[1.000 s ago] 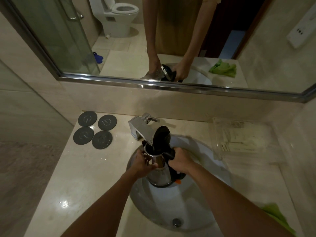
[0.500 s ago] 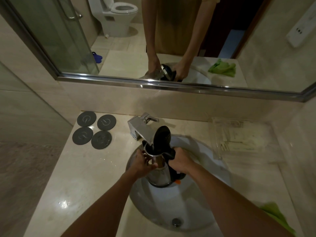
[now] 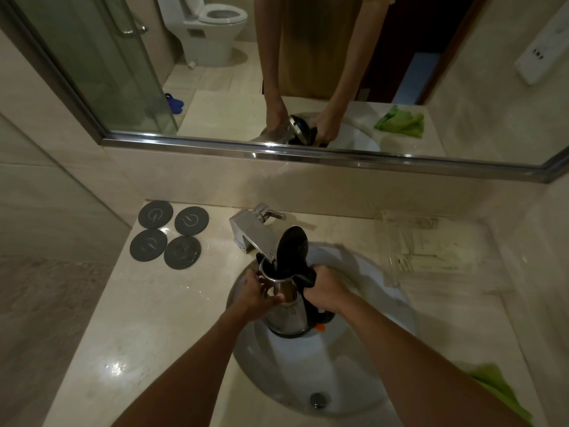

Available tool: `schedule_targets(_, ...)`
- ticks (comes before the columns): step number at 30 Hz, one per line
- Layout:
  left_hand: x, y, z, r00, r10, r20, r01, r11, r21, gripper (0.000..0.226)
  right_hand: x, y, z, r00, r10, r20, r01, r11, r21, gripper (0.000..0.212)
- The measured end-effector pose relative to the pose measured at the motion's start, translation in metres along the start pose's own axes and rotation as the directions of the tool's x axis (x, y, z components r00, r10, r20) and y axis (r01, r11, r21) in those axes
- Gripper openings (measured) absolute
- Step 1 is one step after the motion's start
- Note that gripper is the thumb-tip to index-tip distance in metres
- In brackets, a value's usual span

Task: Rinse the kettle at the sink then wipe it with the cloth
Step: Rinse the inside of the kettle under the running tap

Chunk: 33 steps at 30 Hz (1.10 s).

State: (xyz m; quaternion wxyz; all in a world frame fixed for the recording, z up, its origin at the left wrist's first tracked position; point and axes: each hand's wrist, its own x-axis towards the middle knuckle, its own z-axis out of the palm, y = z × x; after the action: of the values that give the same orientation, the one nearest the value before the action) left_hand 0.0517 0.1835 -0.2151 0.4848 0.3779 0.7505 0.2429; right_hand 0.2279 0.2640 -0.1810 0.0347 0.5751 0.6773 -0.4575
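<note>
**Two hands on the kettle, under the tap**

Both hands hold the steel kettle (image 3: 288, 306) upright over the far part of the white sink (image 3: 363, 359). The left hand (image 3: 257, 295) wraps its fingers round the shiny body just below the rim. The right hand (image 3: 324, 291) grips the black handle on the other side. Between and beyond the two hands the black lid (image 3: 292, 246) stands open, tilted back, and the chrome tap (image 3: 254, 234) reaches over the kettle's mouth. I cannot tell whether water is running.

Near the right forearm, at the near edge of the bench (image 3: 147, 328), lies a green cloth (image 3: 498, 389), partly cut off by the frame. Beyond the right hand sits a clear plastic tray (image 3: 431, 251) with printed papers in it. Beyond and to the side of the left hand, four round grey coasters (image 3: 169, 234) lie in a square, close together. Nearer than both hands, the drain plug (image 3: 318, 399) shows in the basin's bottom. A mirror (image 3: 308, 72) runs along the wall past the tap.
</note>
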Motion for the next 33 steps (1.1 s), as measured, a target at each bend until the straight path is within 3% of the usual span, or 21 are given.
schedule_targets(33, -0.0033, 0.0037, 0.0004, 0.999, 0.029, -0.029, -0.029, 1.0, -0.003, 0.081, 0.0008, 0.001, 0.0002, 1.0, -0.005, -0.003, 0.005, 1.0, -0.008, 0.016)
